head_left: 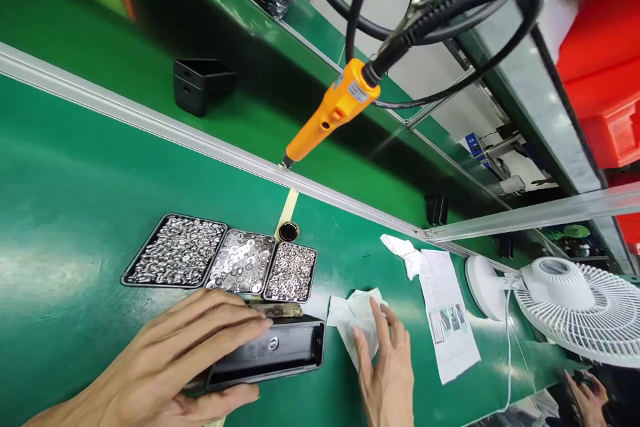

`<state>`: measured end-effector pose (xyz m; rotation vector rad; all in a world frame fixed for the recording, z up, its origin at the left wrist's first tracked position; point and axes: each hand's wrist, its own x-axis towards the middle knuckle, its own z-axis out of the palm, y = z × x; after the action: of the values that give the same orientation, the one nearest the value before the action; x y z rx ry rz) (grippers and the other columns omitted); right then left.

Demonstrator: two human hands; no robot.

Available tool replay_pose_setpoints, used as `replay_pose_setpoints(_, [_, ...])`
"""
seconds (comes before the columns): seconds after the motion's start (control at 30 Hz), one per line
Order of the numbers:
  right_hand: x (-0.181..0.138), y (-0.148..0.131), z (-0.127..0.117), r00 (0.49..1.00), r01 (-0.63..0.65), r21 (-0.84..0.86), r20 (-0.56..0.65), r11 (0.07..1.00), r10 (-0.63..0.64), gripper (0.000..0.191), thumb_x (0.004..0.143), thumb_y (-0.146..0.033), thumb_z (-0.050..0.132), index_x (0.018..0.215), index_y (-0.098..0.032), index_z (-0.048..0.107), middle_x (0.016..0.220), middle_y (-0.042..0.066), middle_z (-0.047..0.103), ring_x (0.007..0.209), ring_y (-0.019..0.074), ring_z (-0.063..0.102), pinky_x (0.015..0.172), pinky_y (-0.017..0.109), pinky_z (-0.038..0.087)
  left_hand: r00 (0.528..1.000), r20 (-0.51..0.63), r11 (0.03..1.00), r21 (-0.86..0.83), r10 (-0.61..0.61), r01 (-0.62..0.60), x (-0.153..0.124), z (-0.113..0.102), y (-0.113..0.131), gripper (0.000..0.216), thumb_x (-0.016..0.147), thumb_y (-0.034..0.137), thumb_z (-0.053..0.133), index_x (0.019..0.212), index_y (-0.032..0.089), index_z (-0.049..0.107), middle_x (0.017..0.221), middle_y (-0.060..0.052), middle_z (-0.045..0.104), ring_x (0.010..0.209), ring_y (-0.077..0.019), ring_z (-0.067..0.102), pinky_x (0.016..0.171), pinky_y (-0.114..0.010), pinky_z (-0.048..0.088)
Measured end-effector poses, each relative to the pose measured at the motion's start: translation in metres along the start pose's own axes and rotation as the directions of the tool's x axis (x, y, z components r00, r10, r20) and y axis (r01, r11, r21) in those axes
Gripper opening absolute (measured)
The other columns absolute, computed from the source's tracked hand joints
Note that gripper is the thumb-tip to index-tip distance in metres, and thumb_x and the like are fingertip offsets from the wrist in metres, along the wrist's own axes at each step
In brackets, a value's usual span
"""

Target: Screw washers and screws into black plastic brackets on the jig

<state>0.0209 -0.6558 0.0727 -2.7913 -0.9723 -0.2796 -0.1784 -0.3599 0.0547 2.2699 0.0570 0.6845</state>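
My left hand point(195, 353) is wrapped round a long black plastic housing point(293, 350), thumb on the near side and fingers over the far wall. Its hollow side faces up, with a small round metal fitting on the floor inside. My right hand point(387, 363) has its thumb and fingertips on a crumpled white cloth point(355, 317), gathering it on the green bench. Just beyond the housing lies a worn brownish stick-like piece point(280, 310), partly covered by my left fingers.
Trays of small metal parts point(183, 250), flat washers point(241, 260) and small nut-like rings point(291, 271) stand behind the housing. An orange electric screwdriver point(330, 110) hangs above. A printed sheet point(447, 320) and white fan point(565, 307) are rightward. Another person's hand point(587, 397) shows at lower right.
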Motion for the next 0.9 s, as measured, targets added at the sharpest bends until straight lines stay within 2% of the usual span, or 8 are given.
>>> replay_pose_setpoints(0.13, [-0.023,-0.014,0.023,0.997,0.059,-0.061,-0.039,0.996,-0.061,0.050,0.110,-0.057,0.051,0.154,-0.034,0.060,0.140,0.016,0.066,0.111,0.0394,0.065,0.078,0.052,0.062,0.991,0.074,0.959,0.250,0.115,-0.130,0.012,0.005,0.013,0.052,0.105,0.044,0.068,0.152,0.026,0.059,0.137,-0.001,0.071,0.124,-0.0233,0.065,0.128,-0.039,0.028])
replay_pose_setpoints(0.3, [-0.027,-0.007,0.040,0.978,0.030,0.058,-0.207,0.998,-0.018,0.034,0.111,-0.039,0.053,0.138,-0.031,0.073,0.142,0.018,0.064,0.103,0.0333,0.068,0.077,0.049,0.063,0.964,0.101,0.850,0.456,0.244,-0.263,0.028,0.017,0.035,0.044,0.112,0.043,0.052,0.145,0.020,0.068,0.131,-0.007,0.076,0.112,-0.0276,0.073,0.107,-0.039,0.051])
replay_pose_setpoints(0.43, [-0.024,0.018,0.048,0.966,0.015,0.308,-0.251,0.951,0.066,0.033,0.108,-0.034,0.052,0.123,-0.031,0.082,0.116,0.013,0.075,0.096,0.0299,0.074,0.079,0.044,0.065,0.991,0.004,0.991,-0.024,-0.130,0.130,0.033,0.012,0.030,0.048,0.103,0.049,0.066,0.149,0.033,0.065,0.136,-0.004,0.074,0.118,-0.0264,0.075,0.090,-0.030,0.066])
replay_pose_setpoints(0.47, [-0.021,0.020,0.049,0.966,0.005,0.384,-0.242,0.923,0.096,0.033,0.107,-0.034,0.052,0.117,-0.029,0.083,0.106,0.011,0.075,0.093,0.0292,0.076,0.077,0.042,0.065,0.956,0.055,0.922,-0.253,-0.288,0.293,0.036,0.009,0.027,0.046,0.104,0.051,0.063,0.148,0.034,0.065,0.133,-0.004,0.075,0.116,-0.0264,0.076,0.086,-0.030,0.068])
replay_pose_setpoints(0.53, [-0.012,0.015,0.044,0.955,-0.065,0.531,-0.212,0.845,0.207,0.031,0.106,-0.037,0.054,0.110,-0.025,0.083,0.101,0.010,0.076,0.089,0.0274,0.077,0.073,0.037,0.065,0.808,0.299,0.520,-0.641,-0.508,0.564,0.043,0.002,0.022,0.048,0.107,0.060,0.052,0.140,0.030,0.070,0.117,-0.007,0.080,0.103,-0.0267,0.079,0.082,-0.035,0.069])
replay_pose_setpoints(0.63, [0.009,-0.017,0.022,0.891,-0.165,0.754,-0.162,0.635,0.424,0.033,0.102,-0.044,0.065,0.125,-0.023,0.074,0.113,0.012,0.078,0.098,0.0287,0.079,0.075,0.033,0.066,0.579,0.611,-0.142,-0.744,-0.539,0.652,0.054,-0.003,0.022,0.067,0.102,0.077,0.049,0.113,0.019,0.080,0.095,-0.013,0.079,0.083,-0.0241,0.076,0.078,-0.034,0.066])
replay_pose_setpoints(0.73, [0.027,-0.064,-0.004,0.878,-0.016,0.839,-0.249,0.543,0.410,0.036,0.098,-0.039,0.074,0.131,-0.027,0.072,0.119,0.012,0.077,0.102,0.0296,0.078,0.076,0.035,0.065,0.569,0.660,-0.326,-0.744,-0.490,0.583,0.057,-0.001,0.025,0.069,0.098,0.078,0.057,0.104,0.014,0.081,0.090,-0.015,0.078,0.077,-0.0214,0.073,0.076,-0.029,0.063])
replay_pose_setpoints(0.9, [0.031,-0.141,-0.013,0.859,0.441,0.586,-0.496,0.680,-0.129,0.044,0.098,-0.019,0.059,0.137,-0.035,0.072,0.106,0.011,0.077,0.085,0.0302,0.074,0.064,0.041,0.062,0.503,0.669,-0.449,-0.742,-0.547,0.498,0.046,0.008,0.026,0.061,0.089,0.067,0.079,0.126,0.017,0.079,0.110,-0.012,0.081,0.098,-0.0294,0.078,0.090,-0.038,0.066])
